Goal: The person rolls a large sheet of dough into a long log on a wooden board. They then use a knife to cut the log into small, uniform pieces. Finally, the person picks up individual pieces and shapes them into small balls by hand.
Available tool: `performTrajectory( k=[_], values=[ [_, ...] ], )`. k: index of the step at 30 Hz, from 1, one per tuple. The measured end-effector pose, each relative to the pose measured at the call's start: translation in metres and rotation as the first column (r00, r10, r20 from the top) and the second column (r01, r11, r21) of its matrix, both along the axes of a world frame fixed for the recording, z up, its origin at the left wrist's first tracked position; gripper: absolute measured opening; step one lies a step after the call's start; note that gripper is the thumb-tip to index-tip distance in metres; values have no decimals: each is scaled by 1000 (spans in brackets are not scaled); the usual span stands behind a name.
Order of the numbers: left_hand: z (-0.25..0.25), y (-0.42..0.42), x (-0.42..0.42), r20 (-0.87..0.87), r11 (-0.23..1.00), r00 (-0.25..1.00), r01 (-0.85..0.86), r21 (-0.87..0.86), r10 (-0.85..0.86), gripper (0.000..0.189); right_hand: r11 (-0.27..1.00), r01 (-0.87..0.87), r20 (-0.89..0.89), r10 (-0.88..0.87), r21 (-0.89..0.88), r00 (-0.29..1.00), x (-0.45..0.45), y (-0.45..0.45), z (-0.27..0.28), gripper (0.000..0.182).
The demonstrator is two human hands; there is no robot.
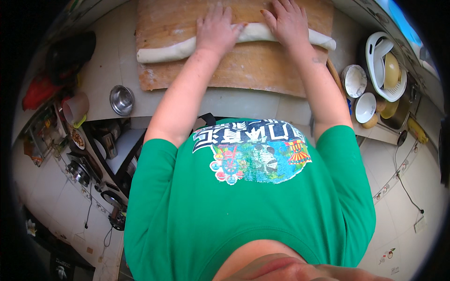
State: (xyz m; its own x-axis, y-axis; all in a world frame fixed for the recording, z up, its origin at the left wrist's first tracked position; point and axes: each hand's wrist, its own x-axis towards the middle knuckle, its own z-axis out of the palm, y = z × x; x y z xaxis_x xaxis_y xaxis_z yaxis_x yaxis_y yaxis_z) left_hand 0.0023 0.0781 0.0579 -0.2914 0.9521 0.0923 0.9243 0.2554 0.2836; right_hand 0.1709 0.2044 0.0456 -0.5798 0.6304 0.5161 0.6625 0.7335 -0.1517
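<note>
A long roll of pale dough lies crosswise on a floured wooden board, its right end reaching the board's right edge. My left hand rests on the dough left of its middle, fingers stretched away from me and thumb out to the right. Further right, my right hand lies over the dough with its fingers spread and the tips near the picture's top edge. Both palms press on top of the roll and hide parts of it; neither hand is closed round it.
A steel bowl stands left of the board on the counter. At the right are a flour-dusted bowl, a white bowl, a white colander with dishes and a round potato-like item. A plastic container stands far left.
</note>
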Motion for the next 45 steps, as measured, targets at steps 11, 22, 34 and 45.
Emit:
performTrajectory(
  k=[11,22,34,45],
  values=[
    [-4,-146,25,-40,952,962,261,-162,-270,88,904,-299,252,380,-305,890,107,-72,17,72],
    [-2,-99,-49,139,992,982,127,-3,-125,54,711,-259,250,527,-654,812,66,76,31,51],
    [-8,-48,18,-20,984,985,172,51,-171,75,921,-348,63,363,-175,930,-9,-68,-15,51],
    [-8,-45,7,-23,982,986,163,-94,-166,83,970,8,331,76,-244,941,22,1,9,53]
  ],
)
